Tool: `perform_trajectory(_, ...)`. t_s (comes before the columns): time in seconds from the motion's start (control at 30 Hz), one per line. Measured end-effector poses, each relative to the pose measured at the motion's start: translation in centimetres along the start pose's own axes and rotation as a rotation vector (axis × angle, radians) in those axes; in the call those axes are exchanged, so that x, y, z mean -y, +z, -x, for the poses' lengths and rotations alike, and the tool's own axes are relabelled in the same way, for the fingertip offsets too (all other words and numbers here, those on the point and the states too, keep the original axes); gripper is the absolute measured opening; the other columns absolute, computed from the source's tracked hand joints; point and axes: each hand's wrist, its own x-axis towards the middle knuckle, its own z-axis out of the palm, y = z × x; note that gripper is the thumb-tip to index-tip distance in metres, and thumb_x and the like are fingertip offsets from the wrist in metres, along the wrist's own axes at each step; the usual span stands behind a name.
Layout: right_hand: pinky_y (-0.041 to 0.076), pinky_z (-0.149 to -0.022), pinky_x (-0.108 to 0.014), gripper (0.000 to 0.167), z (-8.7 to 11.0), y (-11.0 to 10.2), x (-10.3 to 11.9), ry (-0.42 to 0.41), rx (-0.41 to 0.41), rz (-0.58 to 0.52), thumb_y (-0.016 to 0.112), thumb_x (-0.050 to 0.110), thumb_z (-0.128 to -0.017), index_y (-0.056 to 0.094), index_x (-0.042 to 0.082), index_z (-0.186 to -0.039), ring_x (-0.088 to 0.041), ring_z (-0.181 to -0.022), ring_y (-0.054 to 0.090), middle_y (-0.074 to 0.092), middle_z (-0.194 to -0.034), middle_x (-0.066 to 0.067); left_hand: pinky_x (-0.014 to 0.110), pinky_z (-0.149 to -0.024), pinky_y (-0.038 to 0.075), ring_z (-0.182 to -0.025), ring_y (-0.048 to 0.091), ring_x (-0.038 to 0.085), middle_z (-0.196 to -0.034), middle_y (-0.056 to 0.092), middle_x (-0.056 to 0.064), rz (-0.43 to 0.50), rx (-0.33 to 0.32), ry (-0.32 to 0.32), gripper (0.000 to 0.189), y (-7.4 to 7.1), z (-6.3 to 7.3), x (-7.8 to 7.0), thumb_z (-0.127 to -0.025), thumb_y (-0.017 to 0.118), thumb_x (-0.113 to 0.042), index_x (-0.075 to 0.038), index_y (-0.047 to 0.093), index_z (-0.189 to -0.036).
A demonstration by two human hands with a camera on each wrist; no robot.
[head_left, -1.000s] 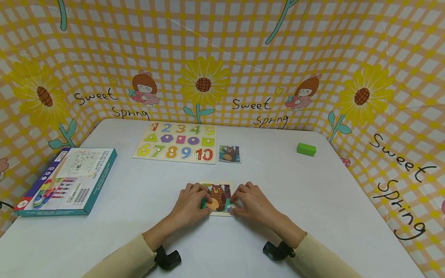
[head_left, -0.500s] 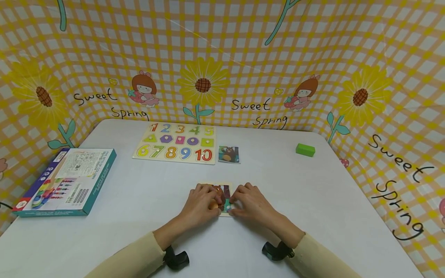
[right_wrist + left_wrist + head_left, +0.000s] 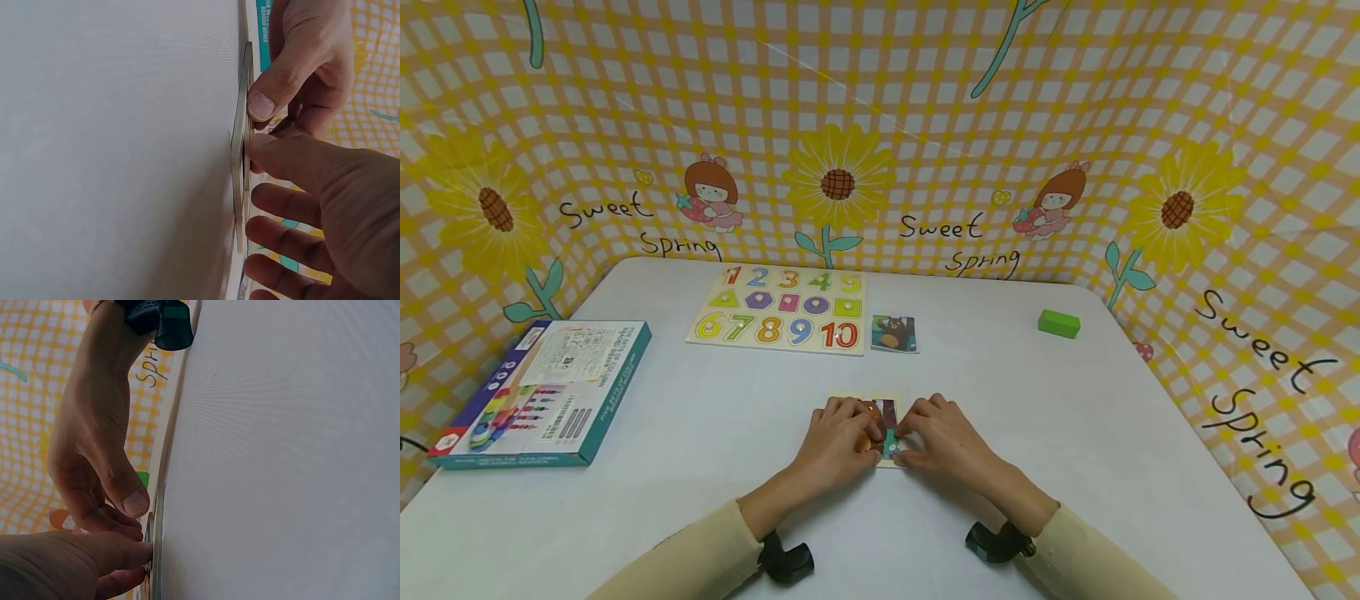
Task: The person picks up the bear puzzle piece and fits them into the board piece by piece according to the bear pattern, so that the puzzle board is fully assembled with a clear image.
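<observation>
A small bear-picture jigsaw puzzle (image 3: 887, 425) in a pale wooden tray lies on the white table in front of me. My left hand (image 3: 835, 446) covers its left half, fingers bent and fingertips on the picture; whether they pinch a piece I cannot tell. At the right side my right hand (image 3: 943, 437) holds the puzzle's edge, index finger near the back corner and thumb near the front. In the right wrist view the right thumb (image 3: 275, 150) touches a thin upper layer, and a dark gap shows between it and the tray (image 3: 235, 169).
A wooden number-and-shape board (image 3: 778, 310) lies at the back left, beside a small bear picture card (image 3: 894, 333). A green block (image 3: 1059, 323) sits at the back right. On the left lies a flat toy box (image 3: 546, 396). Patterned cloth walls (image 3: 962, 167) surround the table's back and sides.
My left hand has slid right over the puzzle, covering more of the bear, and its thumb has come further along the front. The right hand and the tray have stayed in place.
</observation>
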Motion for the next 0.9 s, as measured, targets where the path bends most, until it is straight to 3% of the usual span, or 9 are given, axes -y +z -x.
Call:
perform_trajectory(0.37, 0.034, -0.071, -0.027, 0.022, 0.0, 0.3, -0.1, -0.032, -0.025, -0.008, 0.081, 0.030, -0.070, 0.071, 0.017, -0.084, -0.012, -0.080, 0.044, 0.060, -0.086, 0.004, 0.040, -0.084, 0.035, -0.104, 0.045, 0.022, -0.106, 0.059, 0.000, -0.010, -0.008, 0.004, 0.012, 0.0, 0.0, -0.1, -0.075, 0.074, -0.023, -0.018, 0.068, -0.085)
perform_trajectory(0.73, 0.036, -0.073, -0.029, 0.020, 0.0, 0.2, -0.1, -0.003, 0.013, -0.017, 0.080, 0.030, -0.071, 0.071, 0.019, -0.084, -0.012, -0.082, 0.045, 0.060, -0.088, 0.005, 0.040, -0.084, 0.035, -0.103, 0.045, 0.021, -0.107, 0.058, 0.000, 0.007, -0.014, 0.013, 0.011, -0.1, 0.0, -0.1, -0.076, 0.073, -0.021, -0.017, 0.068, -0.085)
perform_trajectory(0.9, 0.038, -0.077, -0.032, 0.019, 0.0, -0.4, -0.4, 0.045, 0.004, -0.032, 0.079, 0.030, -0.071, 0.071, 0.019, -0.085, -0.013, -0.085, 0.046, 0.061, -0.090, 0.004, 0.038, -0.083, 0.035, -0.101, 0.045, 0.021, -0.105, 0.058, 0.001, 0.049, -0.043, -0.013, 0.010, -1.0, 0.1, -0.1, -0.074, 0.074, -0.018, -0.017, 0.068, -0.083)
